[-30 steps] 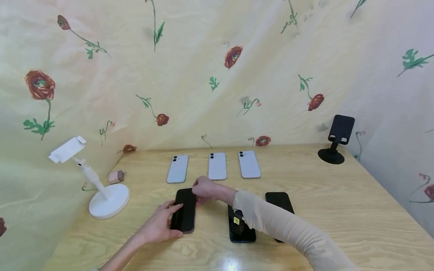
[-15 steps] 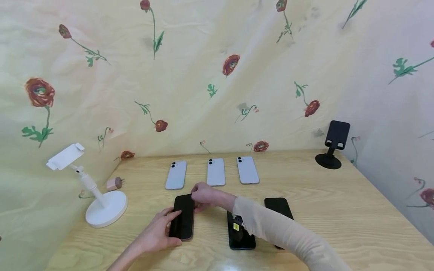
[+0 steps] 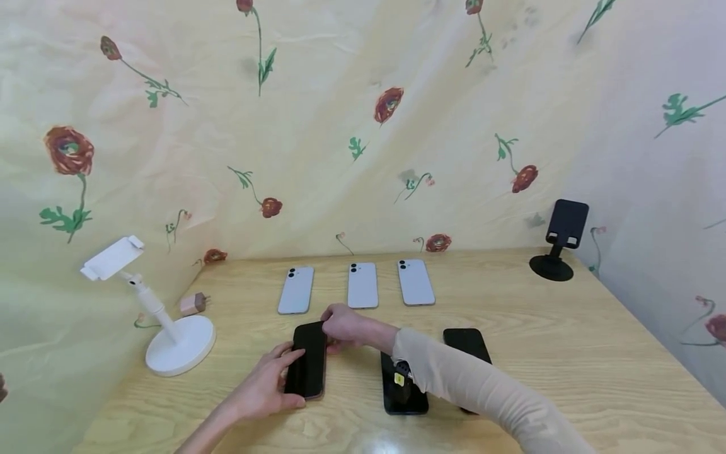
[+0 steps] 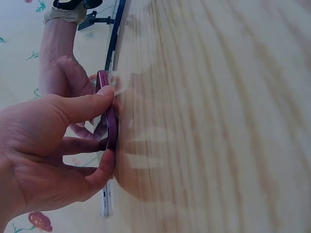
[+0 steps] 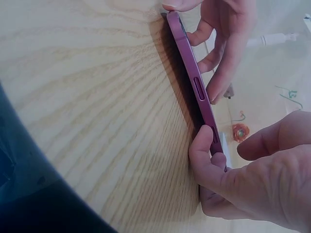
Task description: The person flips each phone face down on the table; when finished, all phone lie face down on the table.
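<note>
A smartphone (image 3: 307, 369) with a dark screen and a purple frame (image 5: 198, 87) lies screen up, left of centre on the wooden table. My left hand (image 3: 262, 383) holds it from the left, thumb at its bottom edge and a finger reaching onto the glass. In the left wrist view, the thumb and fingers of that hand (image 4: 53, 141) bend round the purple edge. At the upper right corner my right hand (image 3: 347, 326) grips the same phone. Its curled fingers (image 5: 201, 150) press the side frame in the right wrist view, below a long side button.
Two more dark-screened phones (image 3: 391, 397) lie to the right, partly under my right sleeve (image 3: 465, 378). Behind are three pale phones (image 3: 363, 287), backs up. A white stand (image 3: 181, 347) and pink charger (image 3: 193, 304) are left; a black stand (image 3: 553, 266) is far right.
The head view shifts slightly up and down. Both hands keep their hold on the phone, which stays in place.
</note>
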Demonstrator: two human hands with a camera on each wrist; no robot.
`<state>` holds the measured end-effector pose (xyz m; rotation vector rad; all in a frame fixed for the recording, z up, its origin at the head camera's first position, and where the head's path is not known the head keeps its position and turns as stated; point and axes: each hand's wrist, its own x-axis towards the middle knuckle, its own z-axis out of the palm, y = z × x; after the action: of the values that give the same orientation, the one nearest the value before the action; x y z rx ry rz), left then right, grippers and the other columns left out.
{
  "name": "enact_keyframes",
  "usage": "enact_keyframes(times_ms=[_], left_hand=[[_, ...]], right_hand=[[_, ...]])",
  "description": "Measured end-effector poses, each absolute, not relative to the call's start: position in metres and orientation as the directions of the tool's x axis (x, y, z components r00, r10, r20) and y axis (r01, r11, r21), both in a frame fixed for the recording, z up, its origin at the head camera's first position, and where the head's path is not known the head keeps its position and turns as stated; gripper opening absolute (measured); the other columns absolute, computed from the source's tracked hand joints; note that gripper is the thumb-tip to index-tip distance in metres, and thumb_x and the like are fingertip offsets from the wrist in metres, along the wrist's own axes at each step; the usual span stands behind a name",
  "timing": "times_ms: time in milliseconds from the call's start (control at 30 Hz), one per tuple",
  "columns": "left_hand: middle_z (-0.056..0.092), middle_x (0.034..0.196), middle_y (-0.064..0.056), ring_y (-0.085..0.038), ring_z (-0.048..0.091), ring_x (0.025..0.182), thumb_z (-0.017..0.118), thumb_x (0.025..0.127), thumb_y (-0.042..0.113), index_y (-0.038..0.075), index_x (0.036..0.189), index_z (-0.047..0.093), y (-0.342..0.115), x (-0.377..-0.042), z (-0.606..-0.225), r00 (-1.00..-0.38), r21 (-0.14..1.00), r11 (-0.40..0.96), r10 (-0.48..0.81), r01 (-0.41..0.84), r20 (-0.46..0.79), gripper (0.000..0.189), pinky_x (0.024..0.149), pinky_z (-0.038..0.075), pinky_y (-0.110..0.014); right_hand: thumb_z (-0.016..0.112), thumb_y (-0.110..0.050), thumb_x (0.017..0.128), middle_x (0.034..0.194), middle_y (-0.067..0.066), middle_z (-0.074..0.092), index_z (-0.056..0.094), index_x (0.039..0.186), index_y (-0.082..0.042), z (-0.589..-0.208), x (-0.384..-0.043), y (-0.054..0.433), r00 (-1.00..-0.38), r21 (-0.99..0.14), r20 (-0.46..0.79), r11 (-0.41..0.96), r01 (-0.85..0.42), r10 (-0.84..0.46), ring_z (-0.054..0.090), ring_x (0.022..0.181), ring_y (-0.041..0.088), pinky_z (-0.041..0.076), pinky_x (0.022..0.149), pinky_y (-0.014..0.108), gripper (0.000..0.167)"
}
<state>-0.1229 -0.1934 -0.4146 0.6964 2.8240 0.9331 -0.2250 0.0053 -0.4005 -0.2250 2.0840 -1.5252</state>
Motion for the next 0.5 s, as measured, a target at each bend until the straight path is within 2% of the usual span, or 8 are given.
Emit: enact_keyframes(times_ms=[67, 400, 500], left_hand=[[0.038, 0.145, -0.035, -0.053, 0.040, 0.127, 0.090, 0.075, 0.029, -0.004, 0.139, 0.053, -0.1934, -0.1229, -0.4139, -0.891, 0.586, 0.708, 0.450, 0.394, 0.055, 0.081, 0.094, 0.041, -0.060], [0.035, 0.148, -0.034, -0.053, 0.037, 0.129, 0.089, 0.076, 0.026, -0.001, 0.139, 0.051, -0.1957, -0.1248, -0.4138, -0.880, 0.614, 0.676, 0.471, 0.408, 0.067, 0.079, 0.094, 0.043, -0.059], [0.036, 0.148, -0.032, -0.053, 0.036, 0.130, 0.089, 0.076, 0.026, -0.002, 0.139, 0.050, -0.1966, -0.1249, -0.4138, -0.874, 0.613, 0.671, 0.481, 0.417, 0.069, 0.079, 0.096, 0.040, -0.062]], right_hand=[[0.047, 0.014, 0.089, 0.088, 0.020, 0.059, 0.052, 0.122, 0.008, -0.3998, -0.2248, 0.0056, -0.836, -0.922, -0.328, 0.344, 0.181, -0.440, 0.058, 0.068, 0.022, 0.053, 0.053, 0.027, 0.035], [0.046, 0.016, 0.087, 0.085, 0.019, 0.061, 0.048, 0.125, 0.009, -0.3968, -0.2239, 0.0056, -0.839, -0.926, -0.320, 0.333, 0.179, -0.439, 0.059, 0.066, 0.021, 0.051, 0.052, 0.026, 0.039], [0.046, 0.015, 0.089, 0.086, 0.019, 0.061, 0.048, 0.127, 0.008, -0.3956, -0.2238, 0.0052, -0.835, -0.922, -0.330, 0.341, 0.185, -0.441, 0.058, 0.067, 0.021, 0.050, 0.051, 0.025, 0.038]])
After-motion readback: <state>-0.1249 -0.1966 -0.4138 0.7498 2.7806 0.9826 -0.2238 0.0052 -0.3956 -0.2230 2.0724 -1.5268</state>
